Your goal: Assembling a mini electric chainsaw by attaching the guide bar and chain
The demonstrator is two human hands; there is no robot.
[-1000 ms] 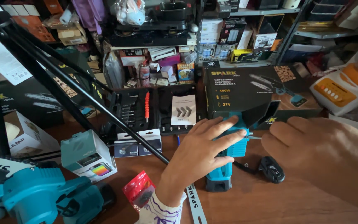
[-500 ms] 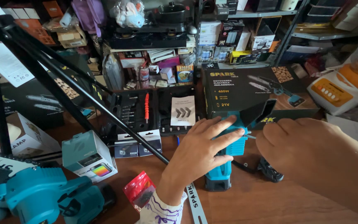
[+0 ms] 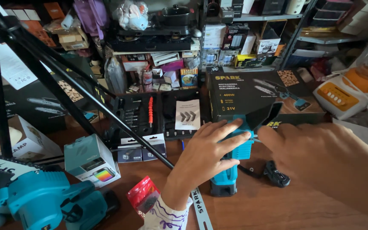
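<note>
Both hands on a teal power tool at mid-frame

Left hand (image 3: 207, 151) lies wrapped over the teal power tool (image 3: 231, 168) on the bench (image 3: 303, 204); right hand (image 3: 316, 149) pinches its top. Behind, an open black case (image 3: 143, 115) holds bits and an orange-handled tool (image 3: 150, 110).

Teal power tool (image 3: 231, 170), upright on wooden table (image 3: 277, 208)

Bare bench (image 3: 303, 204) lies open near and right of the teal tool (image 3: 231, 162). A dark box (image 3: 252, 96) walls the far side, a black plug (image 3: 276, 173) sits just right, and a tripod leg (image 3: 86, 102) crosses the left
</note>
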